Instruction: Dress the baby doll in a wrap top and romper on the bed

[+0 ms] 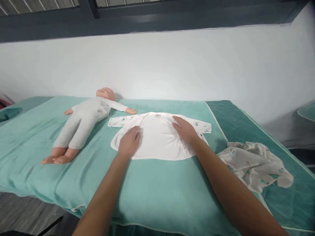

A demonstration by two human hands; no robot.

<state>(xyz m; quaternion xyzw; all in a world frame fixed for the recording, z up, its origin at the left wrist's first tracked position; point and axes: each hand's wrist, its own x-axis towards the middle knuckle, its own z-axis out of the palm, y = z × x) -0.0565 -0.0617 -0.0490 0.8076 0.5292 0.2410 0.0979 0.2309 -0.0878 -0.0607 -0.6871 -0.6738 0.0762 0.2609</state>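
Note:
A white baby shirt (157, 141) with small coloured prints on its sleeves lies spread open on the green bed cover (167, 193). Its neck label faces up at the far edge. My left hand (129, 141) lies on the left front panel, fingers stretched out over the cloth. On the right side, my right hand (185, 129) rests on the shirt below the shoulder, its fingers extended towards the middle. Neither hand grips the fabric visibly. Left of the shirt a baby doll (85, 114) in white lies on its back, one arm reaching towards the left sleeve.
A crumpled white printed garment (257, 164) lies to the right, partly on a darker green strip (243, 127). The white wall (172, 65) stands behind the bed. Grey floor (27, 213) shows at the lower left, past the bed's front edge.

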